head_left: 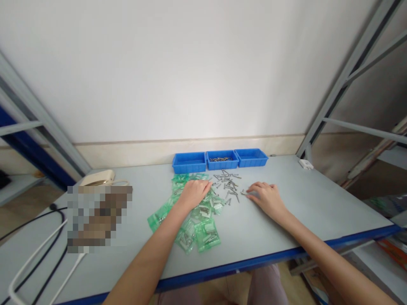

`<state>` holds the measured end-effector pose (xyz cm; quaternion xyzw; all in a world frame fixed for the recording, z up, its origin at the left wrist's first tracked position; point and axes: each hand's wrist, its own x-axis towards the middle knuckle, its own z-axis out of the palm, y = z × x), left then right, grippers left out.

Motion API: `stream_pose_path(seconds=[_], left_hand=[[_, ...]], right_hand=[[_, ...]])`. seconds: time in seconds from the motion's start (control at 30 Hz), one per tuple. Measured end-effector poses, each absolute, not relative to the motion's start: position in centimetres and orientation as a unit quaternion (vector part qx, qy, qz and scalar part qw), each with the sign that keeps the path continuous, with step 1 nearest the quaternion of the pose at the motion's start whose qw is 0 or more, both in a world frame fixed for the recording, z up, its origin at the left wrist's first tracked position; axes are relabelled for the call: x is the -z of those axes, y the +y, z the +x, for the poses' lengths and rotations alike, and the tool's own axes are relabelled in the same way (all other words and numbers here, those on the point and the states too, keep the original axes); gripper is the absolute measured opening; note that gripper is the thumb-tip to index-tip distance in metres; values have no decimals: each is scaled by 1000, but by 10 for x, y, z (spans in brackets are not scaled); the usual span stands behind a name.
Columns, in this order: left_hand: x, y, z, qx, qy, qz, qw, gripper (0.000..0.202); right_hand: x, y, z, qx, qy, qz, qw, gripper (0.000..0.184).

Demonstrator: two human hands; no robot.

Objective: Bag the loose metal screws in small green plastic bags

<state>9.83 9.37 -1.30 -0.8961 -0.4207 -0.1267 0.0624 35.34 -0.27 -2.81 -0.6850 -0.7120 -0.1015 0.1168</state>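
My left hand (194, 193) is over the green plastic bags (207, 235), its fingers closed together. A small metal piece shows at its fingertips, but whether the hand grips it is unclear. My right hand (266, 199) pinches a small silver screw (244, 192) between thumb and fingers, just above the table. Between the hands lies a loose pile of silver screws (229, 183). The green bags hold screws and pale pieces, and several overlap beneath and in front of my left hand and forearm.
Three blue bins stand in a row by the wall: the left bin (189, 162), the middle bin (222, 159) with screws in it, and the right bin (252, 157). Cables (41, 254), a cream-coloured device (98, 178) and a blurred-out object are at left. A white block (305, 164) sits at right.
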Motion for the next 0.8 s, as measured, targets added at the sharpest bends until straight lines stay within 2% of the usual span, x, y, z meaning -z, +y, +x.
stream_pose_path(seconds=[0.17,0.43,0.57,0.7,0.8], left_hand=[[13,94,98,144,-415,-896,62,44],[16,96,98,143,-409,-899,62,44],[22,99,97,183,-392,-900,59,29],[28,102,99,267,-345,-897,74,36],[28,102,99,259,-322,-907,86,28]], right_hand=[[26,2,347,134,-707,-692,61,19],[24,23,356,98,-682,-723,46,20],[7,37,351,75,-705,-700,84,19],[-15,53,323,8,-784,-591,190,13],[-21,66,299,-23,-818,-526,233,11]])
